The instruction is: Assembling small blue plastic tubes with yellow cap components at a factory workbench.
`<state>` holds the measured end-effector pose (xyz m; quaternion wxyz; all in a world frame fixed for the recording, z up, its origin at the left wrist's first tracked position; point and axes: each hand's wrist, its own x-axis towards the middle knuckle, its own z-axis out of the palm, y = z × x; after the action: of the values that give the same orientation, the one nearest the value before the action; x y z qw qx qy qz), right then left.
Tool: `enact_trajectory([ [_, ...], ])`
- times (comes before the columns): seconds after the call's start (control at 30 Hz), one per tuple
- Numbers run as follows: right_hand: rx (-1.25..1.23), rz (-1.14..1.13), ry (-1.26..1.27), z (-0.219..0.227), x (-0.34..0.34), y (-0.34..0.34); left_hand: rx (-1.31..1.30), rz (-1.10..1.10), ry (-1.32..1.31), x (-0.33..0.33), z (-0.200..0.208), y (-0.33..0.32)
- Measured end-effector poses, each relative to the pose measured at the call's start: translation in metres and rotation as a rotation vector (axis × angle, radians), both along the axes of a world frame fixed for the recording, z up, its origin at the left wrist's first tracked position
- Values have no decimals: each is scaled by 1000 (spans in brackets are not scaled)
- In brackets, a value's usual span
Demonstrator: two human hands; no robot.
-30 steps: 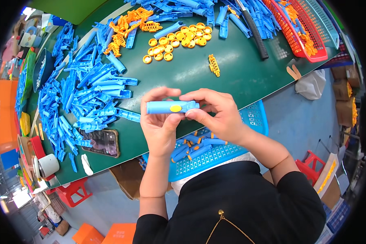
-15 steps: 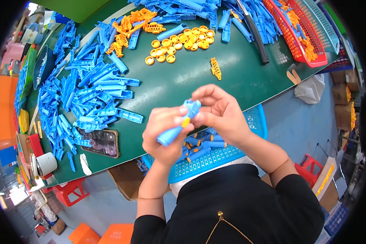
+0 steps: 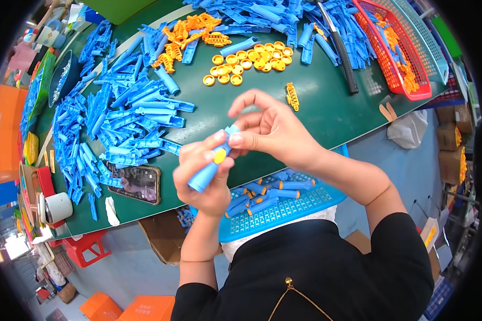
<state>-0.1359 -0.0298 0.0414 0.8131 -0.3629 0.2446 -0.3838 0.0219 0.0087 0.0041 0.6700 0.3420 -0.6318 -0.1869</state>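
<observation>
My left hand (image 3: 213, 197) is wrapped round a blue plastic tube-shaped piece (image 3: 201, 178), held tilted above the table's near edge. A round yellow disc (image 3: 219, 155) sits on the side of that piece, between my left fingers. At its upper end, my right hand (image 3: 273, 131) pinches the blue piece between thumb and forefinger, its other fingers curled loosely. The fingers partly hide this end. Beyond my hands lie a cluster of yellow round caps (image 3: 236, 79) and one orange ribbed part (image 3: 292, 97) on the green table (image 3: 198, 94).
Loose blue half-shells (image 3: 144, 112) heap up at left and along the back. Below my hands, a blue basket (image 3: 262, 214) holds finished-looking blue tubes with orange ends. A phone (image 3: 139, 184), a black-handled tool (image 3: 344, 64) and a red basket (image 3: 393, 59) lie around.
Both hands have shifted left with the blue piece, and it now points more steeply. My right forefinger has lifted and spread away. The view has moved slightly.
</observation>
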Motion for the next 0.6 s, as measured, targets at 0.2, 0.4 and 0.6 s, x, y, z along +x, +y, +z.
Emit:
enact_trajectory([
  [0.2, -1083, -351, 801, -4, -13, -50, 297, -173, 586, 9, -1, 0],
  [0.4, -1418, -418, 1164, -30, -22, -75, 572, -540, 950, 11, 12, -2],
  [0.6, -1544, -489, 1232, -37, -18, -74, 724, -670, 1009, 13, 6, -5],
])
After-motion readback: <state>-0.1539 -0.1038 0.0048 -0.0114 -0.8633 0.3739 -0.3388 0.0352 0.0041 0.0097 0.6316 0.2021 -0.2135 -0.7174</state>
